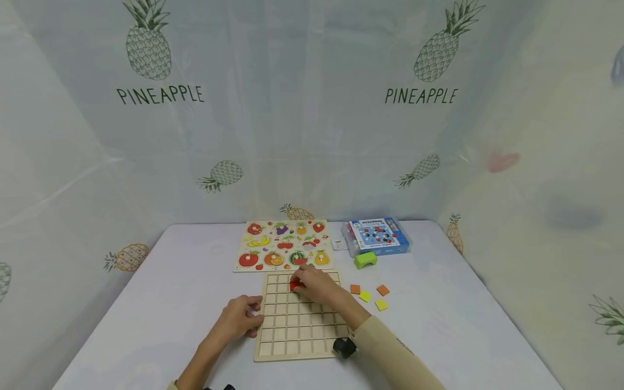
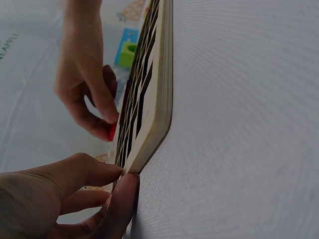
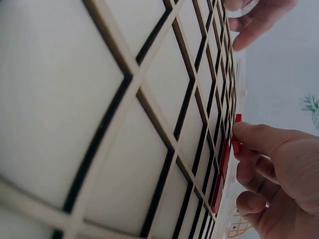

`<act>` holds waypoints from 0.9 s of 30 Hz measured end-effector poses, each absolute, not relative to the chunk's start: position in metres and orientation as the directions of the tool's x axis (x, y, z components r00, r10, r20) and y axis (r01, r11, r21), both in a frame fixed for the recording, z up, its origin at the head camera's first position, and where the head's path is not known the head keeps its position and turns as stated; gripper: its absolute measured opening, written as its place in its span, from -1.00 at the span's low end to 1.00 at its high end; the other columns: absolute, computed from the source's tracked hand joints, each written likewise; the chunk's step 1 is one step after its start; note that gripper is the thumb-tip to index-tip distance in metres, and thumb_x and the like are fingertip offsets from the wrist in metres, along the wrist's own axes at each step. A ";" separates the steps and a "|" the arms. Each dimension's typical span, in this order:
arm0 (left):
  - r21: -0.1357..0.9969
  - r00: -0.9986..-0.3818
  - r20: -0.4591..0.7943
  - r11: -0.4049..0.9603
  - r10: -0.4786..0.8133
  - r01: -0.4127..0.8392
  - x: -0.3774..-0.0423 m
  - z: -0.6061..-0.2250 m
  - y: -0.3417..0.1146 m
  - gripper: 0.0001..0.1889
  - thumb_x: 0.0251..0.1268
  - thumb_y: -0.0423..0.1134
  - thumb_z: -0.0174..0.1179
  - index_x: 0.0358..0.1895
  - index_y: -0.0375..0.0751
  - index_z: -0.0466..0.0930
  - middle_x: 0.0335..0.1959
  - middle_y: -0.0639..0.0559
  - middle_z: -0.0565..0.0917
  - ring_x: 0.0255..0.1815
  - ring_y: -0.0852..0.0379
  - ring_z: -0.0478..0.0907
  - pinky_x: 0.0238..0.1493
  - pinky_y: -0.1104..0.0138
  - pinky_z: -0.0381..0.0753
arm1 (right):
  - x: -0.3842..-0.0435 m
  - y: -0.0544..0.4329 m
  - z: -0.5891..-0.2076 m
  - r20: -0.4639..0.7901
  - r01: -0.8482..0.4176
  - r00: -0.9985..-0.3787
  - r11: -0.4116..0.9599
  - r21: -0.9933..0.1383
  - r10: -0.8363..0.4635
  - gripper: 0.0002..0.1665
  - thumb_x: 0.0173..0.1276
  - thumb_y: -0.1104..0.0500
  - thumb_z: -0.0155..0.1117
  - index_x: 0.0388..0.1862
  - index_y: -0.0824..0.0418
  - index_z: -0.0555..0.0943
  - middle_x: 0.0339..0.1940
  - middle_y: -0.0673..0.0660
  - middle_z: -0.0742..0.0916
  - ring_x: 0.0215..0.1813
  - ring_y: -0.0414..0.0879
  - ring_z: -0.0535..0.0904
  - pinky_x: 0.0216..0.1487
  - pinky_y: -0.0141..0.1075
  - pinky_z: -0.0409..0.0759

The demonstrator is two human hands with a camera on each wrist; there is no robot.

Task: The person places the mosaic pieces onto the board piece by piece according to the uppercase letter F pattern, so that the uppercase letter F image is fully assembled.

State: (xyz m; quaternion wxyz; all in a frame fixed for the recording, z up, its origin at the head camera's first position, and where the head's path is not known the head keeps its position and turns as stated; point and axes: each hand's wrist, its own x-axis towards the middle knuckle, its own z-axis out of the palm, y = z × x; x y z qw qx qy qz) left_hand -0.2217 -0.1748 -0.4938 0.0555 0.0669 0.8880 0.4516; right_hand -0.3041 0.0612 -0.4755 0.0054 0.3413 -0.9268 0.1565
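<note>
The grid board [image 1: 292, 319] lies before the fruit puzzle [image 1: 278, 246].

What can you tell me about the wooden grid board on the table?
The grid board is pale and looks wooden, with raised strips dividing it into cells and a rounded corner. It lies flat on the white table, just nearer than the fruit puzzle. The left hand touches its left edge; the right hand holds a red piece at its far part, where other red pieces lie in the grid. The right arm hides some cells.
</note>
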 end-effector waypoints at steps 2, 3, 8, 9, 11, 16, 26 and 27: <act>0.808 -0.985 -0.042 0.586 0.164 0.063 -0.222 -0.494 -0.174 -0.42 0.05 -0.43 0.31 0.22 -0.53 0.47 -0.25 -0.06 0.59 -0.71 0.22 0.57 -0.68 0.43 0.58 | -0.303 0.059 -0.476 0.109 -0.627 -0.773 0.728 -0.277 -0.625 -0.72 0.40 0.04 0.26 0.04 0.05 0.65 -0.02 0.01 0.64 -0.08 -0.19 0.56 -0.05 -0.30 0.62; 0.803 -0.985 -0.043 0.592 0.165 0.064 -0.222 -0.494 -0.174 -0.42 0.05 -0.43 0.31 0.22 -0.52 0.47 -0.25 -0.06 0.59 -0.71 0.22 0.57 -0.67 0.44 0.57 | -0.303 0.059 -0.476 0.107 -0.624 -0.777 0.733 -0.272 -0.621 -0.72 0.40 0.03 0.26 0.04 0.05 0.65 -0.02 0.00 0.64 -0.08 -0.19 0.56 -0.05 -0.31 0.62; 0.795 -0.986 -0.038 0.602 0.163 0.069 -0.223 -0.493 -0.173 -0.43 0.05 -0.44 0.31 0.21 -0.52 0.48 -0.26 -0.07 0.59 -0.70 0.21 0.57 -0.68 0.44 0.56 | -0.302 0.057 -0.475 0.112 -0.617 -0.783 0.739 -0.271 -0.612 -0.72 0.38 0.04 0.28 0.03 0.06 0.66 -0.02 0.01 0.65 -0.08 -0.18 0.58 -0.03 -0.31 0.63; 0.795 -0.985 -0.038 0.602 0.166 0.071 -0.222 -0.493 -0.173 -0.43 0.06 -0.44 0.31 0.22 -0.53 0.48 -0.26 -0.07 0.59 -0.70 0.21 0.57 -0.68 0.44 0.56 | -0.302 0.056 -0.475 0.113 -0.616 -0.783 0.739 -0.272 -0.612 -0.72 0.38 0.04 0.28 0.03 0.06 0.66 -0.03 0.01 0.65 -0.08 -0.18 0.58 -0.03 -0.30 0.63; 0.794 -0.985 -0.036 0.603 0.167 0.073 -0.222 -0.493 -0.173 -0.43 0.06 -0.45 0.31 0.21 -0.53 0.48 -0.26 -0.07 0.59 -0.70 0.21 0.57 -0.68 0.43 0.57 | -0.302 0.056 -0.475 0.111 -0.614 -0.784 0.738 -0.279 -0.611 -0.71 0.38 0.04 0.28 0.03 0.06 0.66 -0.02 0.01 0.65 -0.08 -0.18 0.58 -0.03 -0.30 0.63; 0.791 -0.986 -0.038 0.608 0.165 0.071 -0.222 -0.494 -0.173 -0.43 0.04 -0.44 0.31 0.21 -0.53 0.49 -0.27 -0.06 0.59 -0.71 0.22 0.57 -0.68 0.44 0.57 | -0.303 0.055 -0.476 0.107 -0.615 -0.782 0.731 -0.294 -0.614 -0.70 0.38 0.04 0.28 0.04 0.07 0.66 -0.02 0.01 0.65 -0.08 -0.19 0.57 -0.05 -0.31 0.63; 0.796 -0.985 -0.023 0.600 0.170 0.085 -0.222 -0.494 -0.174 -0.44 0.04 -0.44 0.31 0.20 -0.55 0.49 -0.27 -0.07 0.60 -0.71 0.20 0.58 -0.66 0.42 0.59 | -0.304 0.055 -0.476 0.116 -0.625 -0.773 0.717 -0.309 -0.624 -0.70 0.37 0.06 0.29 0.03 0.11 0.67 -0.05 0.02 0.65 -0.14 -0.23 0.54 -0.09 -0.37 0.60; 0.796 -0.985 -0.021 0.600 0.171 0.087 -0.222 -0.494 -0.174 -0.44 0.05 -0.44 0.31 0.20 -0.55 0.49 -0.27 -0.07 0.60 -0.71 0.20 0.59 -0.66 0.43 0.59 | -0.305 0.055 -0.476 0.116 -0.625 -0.773 0.717 -0.309 -0.623 -0.70 0.37 0.05 0.29 0.03 0.11 0.67 -0.05 0.02 0.65 -0.14 -0.23 0.54 -0.09 -0.37 0.60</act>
